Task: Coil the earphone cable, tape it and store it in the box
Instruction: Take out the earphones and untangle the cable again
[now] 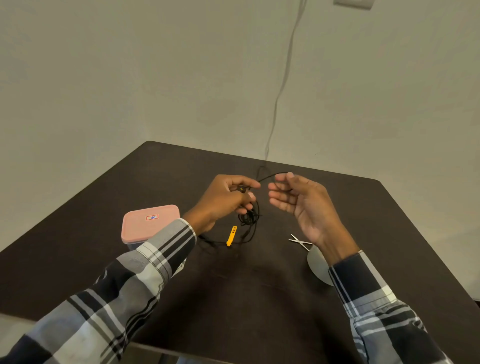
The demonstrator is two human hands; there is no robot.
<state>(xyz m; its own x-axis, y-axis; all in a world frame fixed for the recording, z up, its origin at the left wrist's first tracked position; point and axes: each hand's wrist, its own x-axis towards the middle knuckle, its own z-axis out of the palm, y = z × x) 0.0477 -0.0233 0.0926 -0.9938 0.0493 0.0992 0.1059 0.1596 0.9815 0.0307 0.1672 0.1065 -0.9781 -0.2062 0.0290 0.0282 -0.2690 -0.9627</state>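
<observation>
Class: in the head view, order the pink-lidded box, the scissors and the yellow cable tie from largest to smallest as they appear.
1. pink-lidded box
2. scissors
3. yellow cable tie
The last two look close in length, and a wrist partly hides the scissors.

Box (pixel 150 223) left of cable (pixel 250 217), scissors (pixel 300 242) right.

Looks to me like plain room in home or small office, not workshop. Bare off-white painted walls (pixel 130 78) meet in corner behind dark wood-grain table (pixel 259 298). Thin cable (pixel 281 88) hangs down wall from white wall plate (pixel 353 3) at top edge. I see only small household items: pink-lidded plastic box (pixel 149 224) near table's left edge, small scissors (pixel 300 241) toward right edge.
</observation>
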